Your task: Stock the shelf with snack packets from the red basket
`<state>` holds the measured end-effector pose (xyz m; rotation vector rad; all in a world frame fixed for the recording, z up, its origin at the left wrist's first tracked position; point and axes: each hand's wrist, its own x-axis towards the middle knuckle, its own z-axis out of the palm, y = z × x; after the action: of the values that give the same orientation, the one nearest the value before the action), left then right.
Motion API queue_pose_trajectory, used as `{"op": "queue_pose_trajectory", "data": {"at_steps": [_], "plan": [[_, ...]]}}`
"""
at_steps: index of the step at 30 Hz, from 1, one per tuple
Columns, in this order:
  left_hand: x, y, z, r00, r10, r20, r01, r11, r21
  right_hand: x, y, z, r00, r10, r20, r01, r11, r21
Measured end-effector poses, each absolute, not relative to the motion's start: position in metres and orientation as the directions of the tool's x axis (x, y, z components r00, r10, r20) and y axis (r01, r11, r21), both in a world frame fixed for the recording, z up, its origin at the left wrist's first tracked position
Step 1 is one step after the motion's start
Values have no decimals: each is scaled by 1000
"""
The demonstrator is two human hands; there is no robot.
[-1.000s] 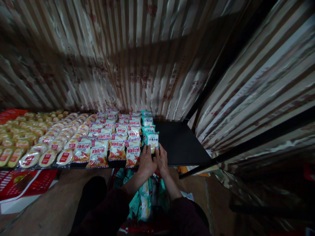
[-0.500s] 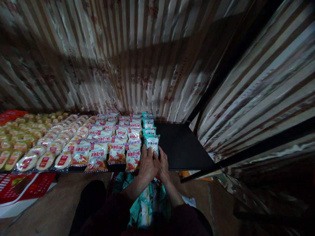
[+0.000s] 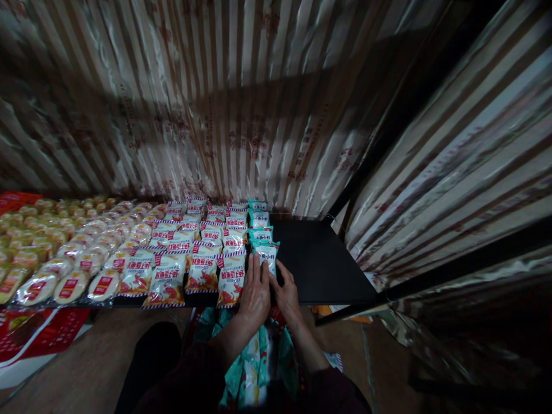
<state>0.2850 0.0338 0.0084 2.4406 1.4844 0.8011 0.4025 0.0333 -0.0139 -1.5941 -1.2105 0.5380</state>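
A teal-and-white snack packet lies at the front of a short column of matching packets on the black shelf. My left hand rests over its lower left part, fingers straight and close together. At its lower right side is my right hand, fingers slightly bent and thumb apart. The fingers of both hands cover the packet's bottom end. Just left of my left hand stands a red-and-white snack packet, the front one of several rows.
Clear-wrapped round cakes and yellowish wrapped pastries fill the shelf's left part. Below my arms are more teal packets. A red basket stands at lower left. A dark metal bar borders the right side, with striped sheeting behind.
My left fingers have straightened and reach further up the front teal packet. The right hand has come slightly away from the left, its thumb apart. The view has shifted a little.
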Motion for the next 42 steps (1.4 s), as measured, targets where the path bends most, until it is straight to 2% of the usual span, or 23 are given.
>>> {"op": "queue_pose_trajectory", "data": {"at_steps": [12,19,26,33,42], "plan": [[286,33,14,335,859,388,767,-487,417,421,88,7,447,890,85,183,2,-983],[287,36,13,308,866,394,795,-462,394,407,104,17,324,946,14,96,-18,-995],[288,37,15,300,863,406,771,-470,430,411,104,10,330,942,63,119,25,-993],[289,41,17,322,875,362,759,-467,453,416,109,11,335,942,36,109,-1,-994],[292,44,18,320,870,375,759,-473,448,416,111,20,331,944,20,78,-6,-997]]}}
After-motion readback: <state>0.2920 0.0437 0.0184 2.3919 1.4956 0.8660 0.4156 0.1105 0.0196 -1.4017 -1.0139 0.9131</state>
